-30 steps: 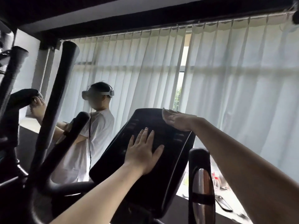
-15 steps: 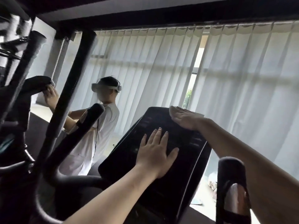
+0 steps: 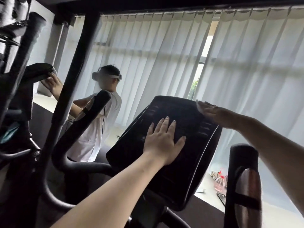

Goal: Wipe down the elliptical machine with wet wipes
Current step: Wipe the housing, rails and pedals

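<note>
Head view: console wipe, top right corner.
Left hand point(image 3: 162, 142) lay flat on the elliptical's glossy black tilted console panel point(image 3: 179, 171), fingers straight and spread, probably bracing it. Right hand point(image 3: 212, 112) pressed a white wet wipe point(image 3: 198, 105) under straight, closed fingers at the panel's top right corner. Compared with half a second earlier, the left hand had stayed put, the right had edged toward the corner, and the camera had swung nearer.

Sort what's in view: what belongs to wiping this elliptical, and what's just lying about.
Job in hand:
- console
- left hand, flat on the console
- right hand, pressing the wet wipe at the console's top edge
- handlebar

Lying about:
- pink bottle, crumpled wrapper and dark flat item, all on the sill
</note>
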